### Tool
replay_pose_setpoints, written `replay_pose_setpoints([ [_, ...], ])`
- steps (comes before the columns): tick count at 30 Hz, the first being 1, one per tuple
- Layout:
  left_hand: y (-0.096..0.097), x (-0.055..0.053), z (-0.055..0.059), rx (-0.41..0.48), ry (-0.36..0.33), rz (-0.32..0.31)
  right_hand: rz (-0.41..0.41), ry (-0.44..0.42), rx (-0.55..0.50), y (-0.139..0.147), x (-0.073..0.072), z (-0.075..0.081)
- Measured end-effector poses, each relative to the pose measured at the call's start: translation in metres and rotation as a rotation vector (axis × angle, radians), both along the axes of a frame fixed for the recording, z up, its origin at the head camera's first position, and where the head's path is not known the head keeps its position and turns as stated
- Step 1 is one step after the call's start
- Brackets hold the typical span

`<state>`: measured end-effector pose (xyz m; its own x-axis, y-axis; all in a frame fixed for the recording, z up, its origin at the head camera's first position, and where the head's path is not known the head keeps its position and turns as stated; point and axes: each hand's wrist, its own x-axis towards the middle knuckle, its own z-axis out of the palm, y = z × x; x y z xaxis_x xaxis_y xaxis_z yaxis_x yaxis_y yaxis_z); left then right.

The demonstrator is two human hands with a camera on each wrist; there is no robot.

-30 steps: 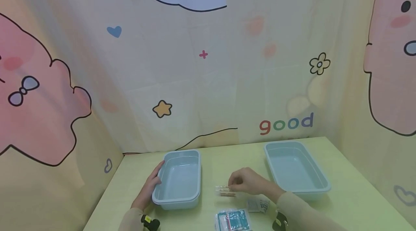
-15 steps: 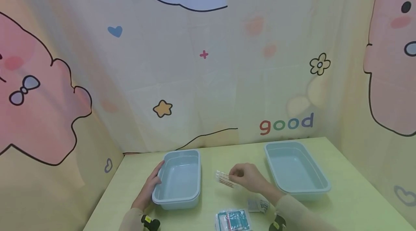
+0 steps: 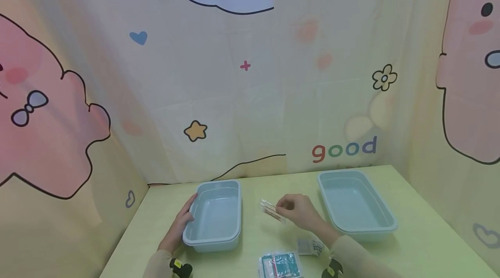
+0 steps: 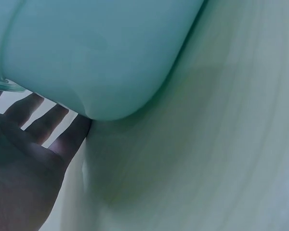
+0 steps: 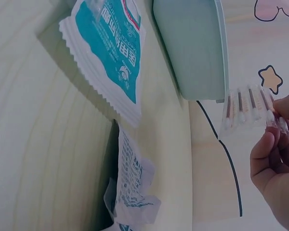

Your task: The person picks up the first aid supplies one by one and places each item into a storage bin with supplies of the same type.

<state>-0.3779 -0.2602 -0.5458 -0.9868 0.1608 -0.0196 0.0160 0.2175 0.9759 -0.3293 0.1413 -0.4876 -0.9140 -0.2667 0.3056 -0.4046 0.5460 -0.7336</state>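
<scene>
My right hand [image 3: 298, 212] pinches a clear packet of cotton swabs [image 3: 271, 210] between thumb and fingertips, held above the table in the middle. In the right wrist view the swabs [image 5: 248, 107] show brown sticks and white tips side by side in the film. My left hand [image 3: 182, 225] rests against the left side of a pale blue plastic basin [image 3: 212, 243]; its fingers [image 4: 50, 122] lie spread and straight along the wall in the left wrist view. Below the right hand lies a small white printed packet [image 3: 310, 247], and nearer, a teal and white medical packet [image 3: 281, 265].
A second pale blue basin [image 3: 371, 231] stands at the right of the yellow table [image 3: 250, 247]. A printed curtain [image 3: 250, 108] encloses the table at the back and both sides.
My right hand has lifted the swab packet up and away from the table, and the packet has tilted. The left hand and both basins have stayed in place.
</scene>
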Motion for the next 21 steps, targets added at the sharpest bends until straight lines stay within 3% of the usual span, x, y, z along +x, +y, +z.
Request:
replay_pose_setpoints([
  [21,0.002,0.0078,0.0065,0.003,0.018,-0.019,-0.095,-0.031,-0.059,-0.0068,0.0017,0.009],
])
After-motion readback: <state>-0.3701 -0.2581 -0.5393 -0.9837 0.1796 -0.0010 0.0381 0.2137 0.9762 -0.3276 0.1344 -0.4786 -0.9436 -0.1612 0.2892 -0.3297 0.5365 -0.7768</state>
